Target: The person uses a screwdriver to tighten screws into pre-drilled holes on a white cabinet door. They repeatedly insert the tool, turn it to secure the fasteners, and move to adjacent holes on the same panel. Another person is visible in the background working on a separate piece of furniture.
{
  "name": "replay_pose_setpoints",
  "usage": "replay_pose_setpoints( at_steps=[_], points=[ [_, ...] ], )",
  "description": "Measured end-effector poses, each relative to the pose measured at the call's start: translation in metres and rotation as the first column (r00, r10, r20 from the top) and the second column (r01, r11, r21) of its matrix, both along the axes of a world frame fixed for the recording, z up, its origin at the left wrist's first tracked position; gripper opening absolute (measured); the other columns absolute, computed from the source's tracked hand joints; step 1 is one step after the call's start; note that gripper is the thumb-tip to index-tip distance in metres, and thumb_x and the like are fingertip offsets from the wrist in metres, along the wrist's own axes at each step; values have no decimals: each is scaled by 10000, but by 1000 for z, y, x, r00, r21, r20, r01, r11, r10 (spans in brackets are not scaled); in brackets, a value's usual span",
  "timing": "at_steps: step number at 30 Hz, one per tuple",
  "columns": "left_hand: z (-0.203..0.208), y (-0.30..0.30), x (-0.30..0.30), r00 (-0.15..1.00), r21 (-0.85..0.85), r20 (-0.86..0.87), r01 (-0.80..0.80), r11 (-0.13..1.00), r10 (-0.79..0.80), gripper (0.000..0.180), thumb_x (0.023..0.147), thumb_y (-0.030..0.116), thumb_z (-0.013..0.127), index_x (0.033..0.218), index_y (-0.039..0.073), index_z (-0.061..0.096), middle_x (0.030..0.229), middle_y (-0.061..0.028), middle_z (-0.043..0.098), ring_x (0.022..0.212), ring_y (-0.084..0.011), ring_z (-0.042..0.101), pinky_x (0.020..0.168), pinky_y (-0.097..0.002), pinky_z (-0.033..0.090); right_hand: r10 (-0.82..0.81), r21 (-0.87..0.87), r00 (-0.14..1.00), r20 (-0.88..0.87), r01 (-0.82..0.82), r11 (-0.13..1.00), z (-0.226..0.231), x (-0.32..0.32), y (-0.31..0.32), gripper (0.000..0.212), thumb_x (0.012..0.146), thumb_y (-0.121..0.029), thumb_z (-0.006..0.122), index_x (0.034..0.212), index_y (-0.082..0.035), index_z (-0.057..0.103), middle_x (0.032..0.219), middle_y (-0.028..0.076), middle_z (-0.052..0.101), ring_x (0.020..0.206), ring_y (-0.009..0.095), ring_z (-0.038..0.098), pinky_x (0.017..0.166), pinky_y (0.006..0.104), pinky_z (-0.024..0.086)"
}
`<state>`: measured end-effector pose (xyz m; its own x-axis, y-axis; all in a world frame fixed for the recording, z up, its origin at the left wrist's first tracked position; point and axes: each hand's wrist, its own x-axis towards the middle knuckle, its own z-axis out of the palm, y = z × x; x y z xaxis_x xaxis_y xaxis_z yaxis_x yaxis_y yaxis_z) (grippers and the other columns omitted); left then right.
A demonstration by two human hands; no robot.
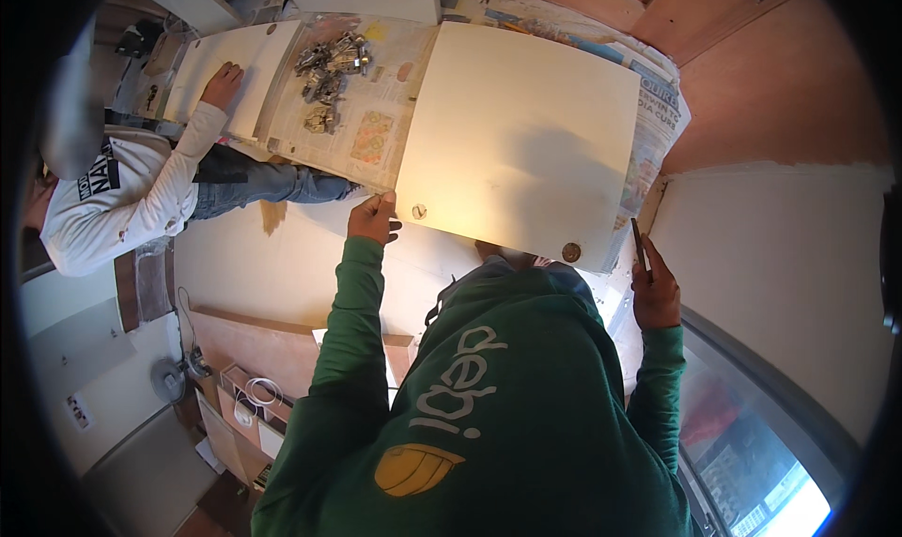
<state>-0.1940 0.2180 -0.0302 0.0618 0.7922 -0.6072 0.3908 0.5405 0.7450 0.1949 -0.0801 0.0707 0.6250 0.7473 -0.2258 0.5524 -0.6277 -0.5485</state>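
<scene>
The white board (526,114) lies on newspaper (663,100), its near left corner touched by the left hand (373,220), whether pinched I cannot tell, while the right hand (657,295), beyond the near right corner, grips a thin dark tool (639,241), and metal fittings (326,84) lie far left.

A square-cornered white panel (521,114), pierced near its front corners by two round recesses (571,252), is laid flat; a slim dark tool (639,242) is held tilted to its right.
</scene>
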Motion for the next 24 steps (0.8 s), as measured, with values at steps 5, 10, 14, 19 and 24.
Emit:
replay_pose_setpoints(
  at_steps=[5, 10, 14, 19, 24],
  points=[
    [-12, -16, 2, 993, -2, -25, -114, 993, 114, 495, 1010, 521, 653, 1130, 44, 712, 896, -77, 702, 702, -177, 697, 554, -328, 554, 51, -119, 967, -251, -83, 989, 31, -7, 31, 471, 990, -109, 568, 1458, -105, 608, 1165, 271, 724, 975, 407, 742, 884, 472, 572],
    [10, -15, 13, 994, -106, 10, -107, 989, 109, 473, 1065, 482, 557, 1188, 40, 671, 913, -118, 734, 694, -203, 715, 571, -341, 590, 244, 4, 957, -156, -246, 969, 18, -4, 33, 397, 979, -116, 574, 1364, -66, 660, 1195, 262, 716, 1025, 437, 721, 898, 478, 577],
    [11, -7, 15, 999, -113, -46, -33, 993, 28, 468, 1072, 476, 542, 1155, 31, 662, 874, -110, 739, 695, -200, 718, 581, -364, 599, 237, 13, 946, -220, -240, 971, 25, -17, 39, 417, 968, -112, 587, 1378, -59, 644, 1196, 262, 713, 1024, 442, 717, 894, 479, 581],
    [-18, 3, -5, 976, -31, -170, 132, 991, -135, 533, 1058, 514, 553, 1335, 63, 616, 1094, -134, 691, 805, -233, 748, 675, -415, 641, 309, 88, 930, -200, -297, 951, 26, -43, 37, 427, 956, -88, 596, 1381, -56, 629, 1181, 250, 722, 1038, 437, 714, 908, 477, 584],
    [-14, 3, -5, 984, -63, 90, 157, 986, -151, 564, 1062, 525, 556, 1375, 58, 600, 1080, -94, 665, 808, -207, 749, 663, -375, 632, 177, 114, 952, -250, -153, 982, 42, -87, 61, 311, 1024, -193, 633, 1273, -15, 686, 983, 170, 748, 865, 290, 744, 823, 403, 573]
  ],
)
